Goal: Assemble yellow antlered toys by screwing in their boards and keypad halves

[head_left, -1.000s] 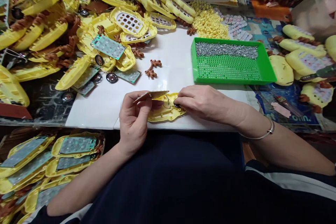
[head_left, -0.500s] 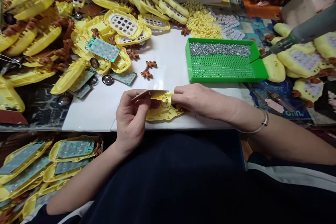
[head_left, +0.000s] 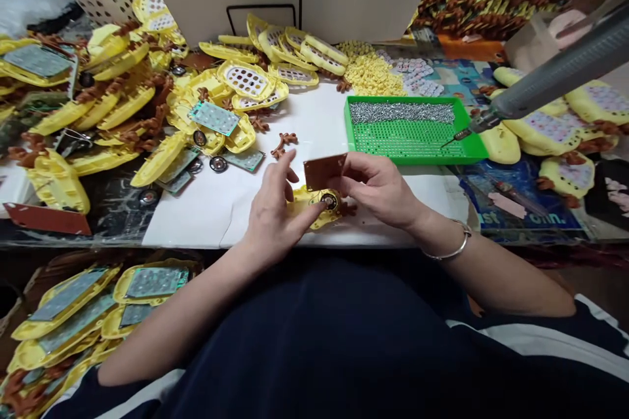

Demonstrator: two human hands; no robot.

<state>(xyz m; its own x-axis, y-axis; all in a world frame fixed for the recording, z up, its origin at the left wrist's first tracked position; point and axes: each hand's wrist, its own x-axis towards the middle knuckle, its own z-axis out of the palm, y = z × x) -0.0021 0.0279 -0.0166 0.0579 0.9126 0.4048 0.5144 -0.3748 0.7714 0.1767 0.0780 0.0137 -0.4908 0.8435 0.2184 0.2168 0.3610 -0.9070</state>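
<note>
A yellow plastic toy shell (head_left: 307, 209) lies on the white board (head_left: 206, 209) near its front edge, with a small round speaker (head_left: 328, 200) seated in it. My right hand (head_left: 378, 188) pinches a brown circuit board (head_left: 324, 171), held upright just above the shell. My left hand (head_left: 272, 213) rests on the shell's left side, fingers apart, index finger reaching toward the speaker. Thin wires run from the board to the shell.
A green tray (head_left: 417, 144) with several screws stands to the right. A hanging grey electric screwdriver (head_left: 550, 78) points at the tray's right edge. Piles of yellow shells (head_left: 122, 98) and brown plastic parts (head_left: 284, 141) crowd the left and back. More shells (head_left: 73, 308) lie below the table.
The circuit board passed from my left hand to my right and now stands upright. My left hand dropped onto the shell. The camera tilted up; the screwdriver swung into view.
</note>
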